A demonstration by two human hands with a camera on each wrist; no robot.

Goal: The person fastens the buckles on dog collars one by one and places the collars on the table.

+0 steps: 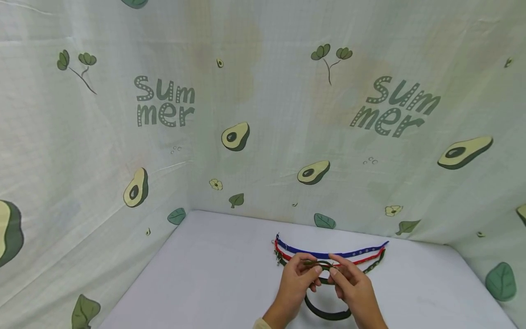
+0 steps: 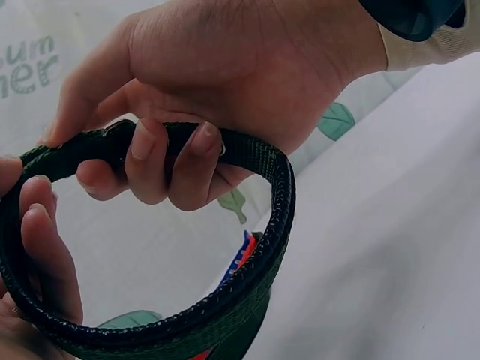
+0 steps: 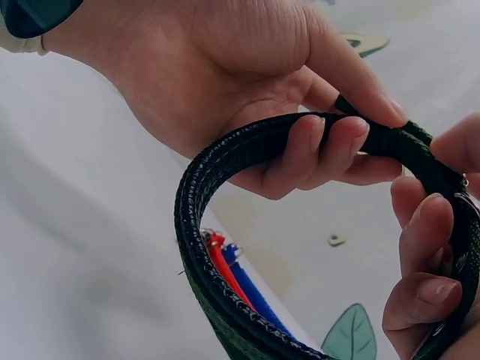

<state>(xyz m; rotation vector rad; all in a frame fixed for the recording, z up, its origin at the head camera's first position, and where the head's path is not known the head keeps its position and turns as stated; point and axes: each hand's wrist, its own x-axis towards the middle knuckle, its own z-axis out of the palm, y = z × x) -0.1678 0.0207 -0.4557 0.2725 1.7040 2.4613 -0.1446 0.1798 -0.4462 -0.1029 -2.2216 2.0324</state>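
Observation:
Both hands hold a dark green woven collar [image 1: 328,316], bent round into a loop with stitched edges. My left hand [image 1: 293,279] grips one side, its fingers curled over the band [image 2: 283,195] in the left wrist view. Opposite it, my right hand [image 1: 356,287] pinches the other side, thumb and fingertips on the strap [image 3: 192,199]. The two hands' fingertips nearly meet at the top of the loop, where the ends overlap. A metal buckle [image 3: 469,201] shows at the right edge of the right wrist view, partly hidden by fingers.
Behind the hands, a blue collar [image 1: 316,255], a red collar [image 1: 365,261] and another green collar [image 1: 376,263] lie side by side on the white table [image 1: 197,274]. A curtain [image 1: 267,91] printed with avocados and leaves hangs along the table's back and sides.

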